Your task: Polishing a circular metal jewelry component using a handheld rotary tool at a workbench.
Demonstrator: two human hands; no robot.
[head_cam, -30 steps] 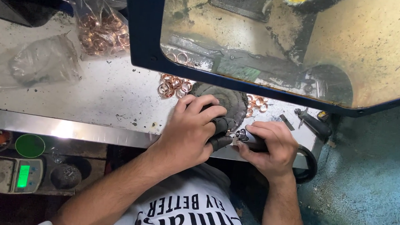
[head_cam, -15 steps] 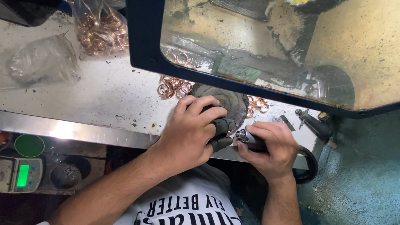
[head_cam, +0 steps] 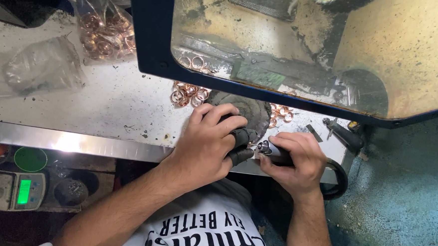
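My left hand (head_cam: 205, 145) sits at the front edge of the surface (head_cam: 105, 102), fingers (head_cam: 214, 117) curled over a dark, round, ribbed pad (head_cam: 252, 112), thumb and forefinger wrapped in black finger guards (head_cam: 240, 144). They pinch something tiny at the tool tip; too small to tell what. My right hand (head_cam: 296, 164) wraps shut around a black handheld rotary tool (head_cam: 273, 152), silvery chuck pointing left, touching the left fingertips. Black cord (head_cam: 338, 179) loops off behind the right wrist.

Tool looks short, dark, matte, with a bright metal nose. Pad is grimy grey-black, pleated at the rim.

Loose copper-coloured rings (head_cam: 186, 94) lie just beyond the pad, more (head_cam: 279, 113) to its right. Clear bag of copper rings (head_cam: 106, 30) far left back, empty crumpled plastic bag (head_cam: 42, 69) near it. Blue-framed scratched clear shield (head_cam: 303, 47) hangs over the work. Small scale (head_cam: 8, 189) with green display and green lid (head_cam: 30, 159) below the surface, left.
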